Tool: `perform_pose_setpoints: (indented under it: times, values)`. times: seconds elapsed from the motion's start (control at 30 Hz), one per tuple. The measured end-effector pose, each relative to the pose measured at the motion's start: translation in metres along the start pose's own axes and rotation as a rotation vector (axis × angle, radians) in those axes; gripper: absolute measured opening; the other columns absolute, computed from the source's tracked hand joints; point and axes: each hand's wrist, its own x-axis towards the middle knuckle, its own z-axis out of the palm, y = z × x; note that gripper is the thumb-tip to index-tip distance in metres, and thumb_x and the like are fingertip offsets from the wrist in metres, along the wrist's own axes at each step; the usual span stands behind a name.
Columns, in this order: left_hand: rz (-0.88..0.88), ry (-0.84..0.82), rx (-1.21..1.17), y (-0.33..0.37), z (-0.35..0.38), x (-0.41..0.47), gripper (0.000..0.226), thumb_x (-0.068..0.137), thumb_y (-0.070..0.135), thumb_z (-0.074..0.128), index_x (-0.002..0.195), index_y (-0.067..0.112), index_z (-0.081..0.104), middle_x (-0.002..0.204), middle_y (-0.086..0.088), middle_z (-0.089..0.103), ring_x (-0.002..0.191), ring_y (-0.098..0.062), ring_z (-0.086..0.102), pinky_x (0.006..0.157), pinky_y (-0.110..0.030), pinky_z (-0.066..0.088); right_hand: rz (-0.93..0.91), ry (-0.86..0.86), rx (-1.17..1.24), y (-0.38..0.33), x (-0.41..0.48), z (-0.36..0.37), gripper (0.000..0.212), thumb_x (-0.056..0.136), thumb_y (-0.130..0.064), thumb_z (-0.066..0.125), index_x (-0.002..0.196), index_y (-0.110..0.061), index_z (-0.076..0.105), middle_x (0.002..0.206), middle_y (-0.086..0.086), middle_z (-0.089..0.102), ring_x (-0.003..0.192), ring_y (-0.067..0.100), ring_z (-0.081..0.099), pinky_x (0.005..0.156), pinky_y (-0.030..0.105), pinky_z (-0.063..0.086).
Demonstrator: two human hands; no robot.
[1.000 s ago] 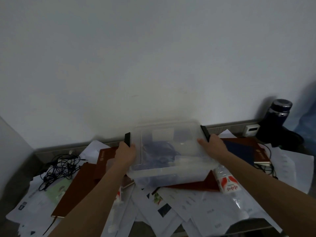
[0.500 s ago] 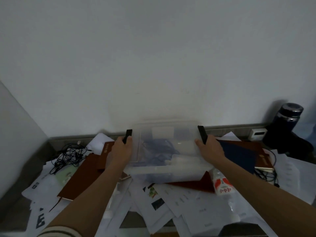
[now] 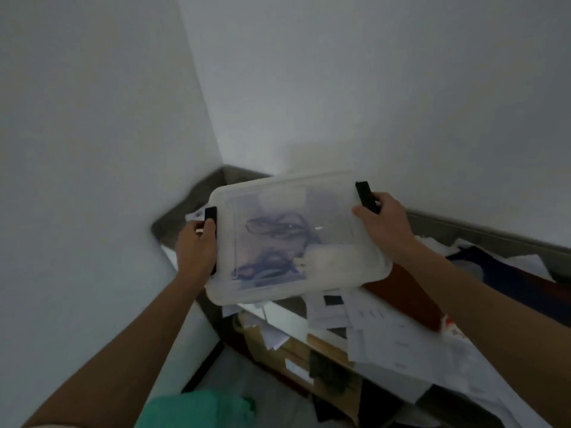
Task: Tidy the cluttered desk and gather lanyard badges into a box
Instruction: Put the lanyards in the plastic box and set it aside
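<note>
Head view, single frame, dim and somewhat blurred. The box (image 3: 296, 239), a clear plastic tub with its lid on, is at the centre of the frame, held clear of the desk (image 3: 284, 316) and tilted so that the lid faces the camera. The left hand (image 3: 196, 251) wraps the short side at centre left, thumb just below the black left latch (image 3: 210, 213). The right hand (image 3: 384, 223) wraps the opposite short side at centre right, thumb on the lid and fingers behind the black right latch (image 3: 364, 196). Both hands are closed on the box and carry it between them. Whether either latch is fastened cannot be told. Through the lid a tangle of blue lanyards (image 3: 272, 242) and pale cards (image 3: 327, 254) shows, lying toward the lower half. Loose papers (image 3: 386, 329) and a red book (image 3: 401, 291) cover the desk at lower right. Cartons (image 3: 278, 344) stand under it at lower centre, and green cloth (image 3: 197, 409) shows at the bottom edge. Judgement: the box is light, with thin walls that are stiff enough to carry but apt to flex. Its surface is smooth and likely to slip. The contents are loose and soft and will slide toward the low side when it is tilted. The sound hold is at the two short ends, fingers under the rim beside the latches, not on the lid alone, which could lift off if unlatched.
</note>
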Motion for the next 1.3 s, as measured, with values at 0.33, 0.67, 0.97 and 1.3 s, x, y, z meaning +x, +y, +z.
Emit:
perform_pose_setpoints:
  times: [0.33,0.67,0.97,1.3]
  values:
    - [-0.351,0.233,0.159,-0.157,-0.195,-0.056,0.042,0.090,0.050,0.055,0.106,0.011,0.058,0.092,-0.011,0.065,0.085,-0.030,0.063,0.079,-0.042,0.055,-0.162,-0.601,-0.257,-0.049,-0.092,0.199,0.043,0.089,-0.035,0.063,0.126,-0.015,0.051,0.107,0.004,0.061,0.088,0.018,0.055,0.073,0.031,0.044]
    - [-0.753,0.029,0.200,-0.340,-0.277,-0.103,0.048,0.089,0.027,0.064,0.130,0.006,0.051,0.108,-0.014,0.063,0.088,-0.026,0.059,0.071,-0.030,0.047,-0.027,-1.060,-0.498,0.006,-0.184,0.395,0.048,0.089,-0.019,0.059,0.132,-0.003,0.047,0.123,0.017,0.058,0.107,0.031,0.058,0.089,0.043,0.051]
    - [-1.042,0.035,0.136,-0.463,-0.248,-0.123,0.055,0.085,0.009,0.062,0.137,0.008,0.044,0.115,-0.016,0.061,0.099,-0.031,0.060,0.085,-0.040,0.052,0.077,-1.248,-0.603,0.079,-0.212,0.516,0.076,0.082,-0.019,0.066,0.148,-0.016,0.027,0.134,0.012,0.049,0.115,0.033,0.052,0.083,0.038,0.048]
    - [-1.222,0.066,0.181,-0.553,-0.196,-0.133,0.069,0.080,0.002,0.063,0.142,0.011,0.034,0.122,-0.021,0.058,0.109,-0.038,0.057,0.085,-0.039,0.046,0.006,-1.315,-0.788,0.168,-0.234,0.602,0.079,0.082,-0.018,0.070,0.146,-0.013,0.024,0.130,0.016,0.052,0.113,0.034,0.055,0.088,0.043,0.052]
